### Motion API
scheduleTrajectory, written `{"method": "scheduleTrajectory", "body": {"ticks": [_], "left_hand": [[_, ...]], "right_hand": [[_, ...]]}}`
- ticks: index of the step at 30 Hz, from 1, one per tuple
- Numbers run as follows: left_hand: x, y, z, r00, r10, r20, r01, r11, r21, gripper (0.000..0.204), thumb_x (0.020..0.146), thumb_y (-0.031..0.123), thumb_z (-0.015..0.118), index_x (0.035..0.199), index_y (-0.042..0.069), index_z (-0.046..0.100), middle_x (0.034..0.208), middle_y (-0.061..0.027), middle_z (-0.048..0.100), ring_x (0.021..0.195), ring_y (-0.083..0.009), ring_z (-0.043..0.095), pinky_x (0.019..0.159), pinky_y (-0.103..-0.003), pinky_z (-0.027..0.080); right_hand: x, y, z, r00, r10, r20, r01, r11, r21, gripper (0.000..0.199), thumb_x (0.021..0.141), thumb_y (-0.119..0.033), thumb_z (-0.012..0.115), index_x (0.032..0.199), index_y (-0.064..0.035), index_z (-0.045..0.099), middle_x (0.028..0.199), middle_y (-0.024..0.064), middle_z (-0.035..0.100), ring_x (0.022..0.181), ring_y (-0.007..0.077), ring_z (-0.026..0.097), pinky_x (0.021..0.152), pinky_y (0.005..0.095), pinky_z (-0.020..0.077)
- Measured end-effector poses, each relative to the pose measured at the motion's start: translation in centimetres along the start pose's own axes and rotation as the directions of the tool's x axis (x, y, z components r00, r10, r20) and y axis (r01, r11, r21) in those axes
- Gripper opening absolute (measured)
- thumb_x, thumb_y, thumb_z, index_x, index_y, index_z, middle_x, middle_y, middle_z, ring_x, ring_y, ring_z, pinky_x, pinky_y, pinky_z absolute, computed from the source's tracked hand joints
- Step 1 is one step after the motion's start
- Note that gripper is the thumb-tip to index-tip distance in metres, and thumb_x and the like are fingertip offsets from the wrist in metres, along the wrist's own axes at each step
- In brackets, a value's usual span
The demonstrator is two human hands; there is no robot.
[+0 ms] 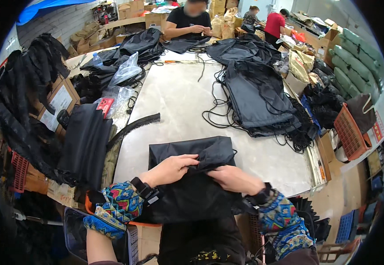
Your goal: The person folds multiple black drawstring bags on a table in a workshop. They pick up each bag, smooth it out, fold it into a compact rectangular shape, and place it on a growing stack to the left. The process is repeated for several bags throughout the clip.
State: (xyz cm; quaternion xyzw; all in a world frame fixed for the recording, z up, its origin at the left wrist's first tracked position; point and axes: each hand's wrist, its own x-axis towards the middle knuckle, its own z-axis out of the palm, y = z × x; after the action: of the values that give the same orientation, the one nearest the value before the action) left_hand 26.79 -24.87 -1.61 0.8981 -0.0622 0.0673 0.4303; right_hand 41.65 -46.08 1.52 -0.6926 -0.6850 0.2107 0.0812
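A black fabric bag (187, 198) lies over the near edge of the table, its lower part hanging toward me. Cloth is gathered into a raised fold across its middle. My left hand (170, 170) is closed on this fold from the left, fingers together and tips at the bunched cloth. From the right, my right hand (236, 179) pinches the fold's edge, its fingertips partly hidden by the cloth. A short bit of cord shows at the bag's right side. Both wrists wear dark bands above patterned sleeves.
Black drawstring bags (258, 95) with loose cords pile up on the right. A frayed black strip (134, 128) and folded black cloth (83, 141) lie left. A co-worker (190, 24) handles something small across the pale table (174, 97). An orange basket (351, 134) stands right.
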Motion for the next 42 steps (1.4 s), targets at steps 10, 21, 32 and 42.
{"method": "scheduleTrajectory", "body": {"ticks": [10, 21, 32, 42], "left_hand": [[-0.1, 1.5, 2.3, 0.985, 0.082, 0.155, -0.164, 0.746, 0.645, 0.062, 0.079, 0.01, 0.061, 0.137, 0.026, 0.049, 0.15, -0.0037, 0.036, 0.116, -0.0316, 0.045, 0.09, -0.044, 0.042], [-3.2, 1.1, 1.2, 0.992, -0.012, 0.128, 0.022, 0.997, -0.078, 0.045, 0.09, 0.011, 0.056, 0.134, 0.007, 0.052, 0.144, -0.009, 0.044, 0.123, -0.0283, 0.047, 0.102, -0.039, 0.042], [-10.0, 2.5, 1.7, 0.694, -0.573, -0.436, 0.125, 0.692, -0.711, 0.027, 0.098, 0.013, 0.055, 0.117, -0.005, 0.061, 0.113, -0.0065, 0.065, 0.102, -0.0115, 0.059, 0.089, -0.027, 0.046], [-6.1, 1.7, 2.4, 0.53, -0.505, -0.681, 0.737, 0.672, 0.075, 0.027, 0.096, 0.022, 0.052, 0.092, -0.006, 0.052, 0.08, -0.0313, 0.06, 0.081, -0.0517, 0.057, 0.068, -0.056, 0.045]], "right_hand": [[-10.8, -0.1, 3.9, 0.992, -0.116, -0.046, 0.094, 0.939, -0.331, 0.111, 0.055, -0.02, 0.085, 0.149, -0.0132, 0.027, 0.155, 0.009, 0.027, 0.142, 0.035, 0.025, 0.116, 0.0495, 0.0239], [-1.1, 1.7, 4.9, 0.738, 0.552, -0.388, -0.021, 0.594, 0.804, 0.024, 0.09, -0.02, 0.065, 0.096, 0.004, 0.064, 0.087, 0.0151, 0.07, 0.079, 0.0259, 0.068, 0.07, 0.0328, 0.0502], [1.1, 2.4, 3.8, 0.618, 0.617, -0.487, -0.225, 0.733, 0.642, 0.029, 0.096, -0.024, 0.053, 0.097, 0.0039, 0.06, 0.085, 0.0292, 0.062, 0.084, 0.045, 0.061, 0.071, 0.0458, 0.0476], [2.3, 4.7, 4.5, 0.542, 0.675, -0.5, -0.395, 0.73, 0.558, 0.029, 0.094, -0.025, 0.057, 0.094, 0.0039, 0.06, 0.079, 0.0256, 0.063, 0.074, 0.038, 0.062, 0.067, 0.043, 0.0459]]}}
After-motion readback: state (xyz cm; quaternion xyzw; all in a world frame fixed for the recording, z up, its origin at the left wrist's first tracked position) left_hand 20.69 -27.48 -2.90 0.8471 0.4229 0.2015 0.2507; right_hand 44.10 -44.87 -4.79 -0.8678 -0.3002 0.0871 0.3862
